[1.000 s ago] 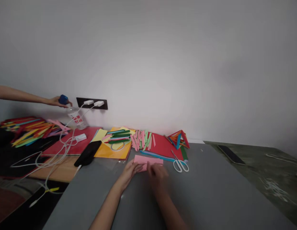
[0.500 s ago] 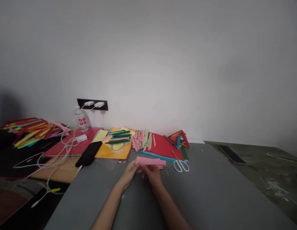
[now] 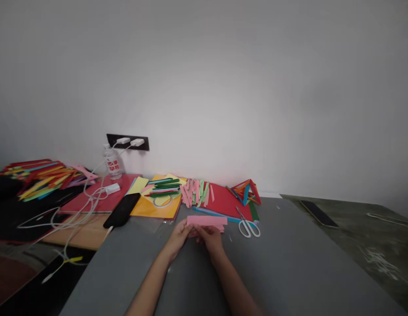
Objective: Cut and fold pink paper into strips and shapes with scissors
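A piece of pink paper (image 3: 207, 220), in layers that look folded, is held above the grey table. My left hand (image 3: 180, 236) pinches its left end. The fingers of my right hand (image 3: 209, 239) close on its lower edge, near the middle. Both hands almost meet, and the fingertips partly hide the paper's lower layers. White-handled scissors (image 3: 248, 227) lie to the right of the paper. Just beyond the hands are pink and green paper strips (image 3: 195, 192) and a red paper sheet (image 3: 222, 197).
Dark green strips (image 3: 164, 188) lie on yellow-orange paper (image 3: 154, 210). A black phone (image 3: 122, 210), white cables (image 3: 88, 206) and a water bottle (image 3: 112, 164) stand left. Behind the scissors sits a multicoloured paper-strip frame (image 3: 246, 193). More strips (image 3: 46, 175) are heaped far left.
The pink paper's upper layer now lies straighter and flatter, and its right end has shifted slightly. Both hands keep their grip in nearly the same place.
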Demonstrator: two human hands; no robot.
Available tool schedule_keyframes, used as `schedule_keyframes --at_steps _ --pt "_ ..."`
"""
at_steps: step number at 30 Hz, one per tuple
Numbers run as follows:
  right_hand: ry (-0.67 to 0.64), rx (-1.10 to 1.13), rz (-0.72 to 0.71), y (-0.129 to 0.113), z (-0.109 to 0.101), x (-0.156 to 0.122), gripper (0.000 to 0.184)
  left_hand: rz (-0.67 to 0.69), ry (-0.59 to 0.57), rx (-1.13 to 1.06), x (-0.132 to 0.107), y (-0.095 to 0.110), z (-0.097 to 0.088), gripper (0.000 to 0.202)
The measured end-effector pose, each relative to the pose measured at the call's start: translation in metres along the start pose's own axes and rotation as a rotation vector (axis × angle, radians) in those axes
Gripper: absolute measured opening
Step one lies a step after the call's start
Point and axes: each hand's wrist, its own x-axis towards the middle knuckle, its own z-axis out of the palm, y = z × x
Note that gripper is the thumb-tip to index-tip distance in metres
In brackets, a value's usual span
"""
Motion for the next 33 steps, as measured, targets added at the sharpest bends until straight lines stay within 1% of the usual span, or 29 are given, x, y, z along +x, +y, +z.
schedule_keyframes --at_steps 3,8,13,19,26,29,33 --pt "0.011 0.073 -0.011 0.0004 -0.0022 0.0002 0.027 -0.017 0.000 -0.048 0.0014 -0.0018 -0.0009 0.037" --pt "0.097 0.193 0.068 0.0037 -0.0047 0.0022 0.025 -0.041 -0.010 -0.054 0.0006 0.0006 -0.0003 0.038" --pt "0.130 0.243 0.103 0.0048 -0.0040 0.0028 0.026 -0.059 -0.012 -0.056 -0.0005 0.0001 -0.0017 0.036" --pt "0.153 0.254 0.110 0.0025 -0.0030 -0.0001 0.026 -0.090 -0.001 -0.063 0.0008 -0.0019 -0.0026 0.035" --pt "0.175 0.243 0.107 0.0043 -0.0031 0.0006 0.026 -0.091 -0.034 -0.061 0.0001 0.0003 -0.0023 0.037" --pt "0.172 0.232 0.088 0.0056 -0.0035 0.0017 0.027 -0.095 -0.034 -0.061 -0.0007 0.0014 -0.0018 0.038" --pt "0.170 0.197 0.066 0.0066 -0.0043 0.0017 0.029 -0.097 -0.064 -0.081 -0.0028 0.0041 0.0007 0.040"
